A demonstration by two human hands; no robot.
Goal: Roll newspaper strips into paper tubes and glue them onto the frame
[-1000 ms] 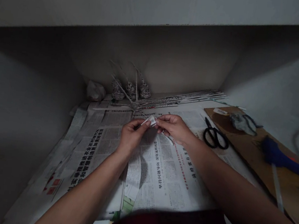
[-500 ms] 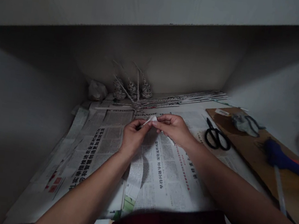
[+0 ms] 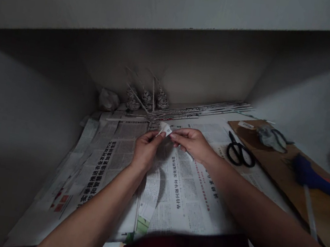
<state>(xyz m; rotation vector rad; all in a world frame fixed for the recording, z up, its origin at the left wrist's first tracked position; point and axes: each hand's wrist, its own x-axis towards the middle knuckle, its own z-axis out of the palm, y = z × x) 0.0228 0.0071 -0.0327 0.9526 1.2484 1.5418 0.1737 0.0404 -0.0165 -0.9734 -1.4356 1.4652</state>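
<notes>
Strip (image 3: 167, 130) pinched between both hands

Paper this thin should prove light, soft and quick to crease or tear, so a gentle pinch near its edges seems the best hold. It is raised above the newspaper (image 3: 187, 206), its pale face showing between the fingertips: the left hand (image 3: 145, 147) nips its left side, the right hand (image 3: 193, 143) its right. Below the right hand, a thin roll (image 3: 186, 154) pokes out; whether it joins the strip is hidden.
</notes>
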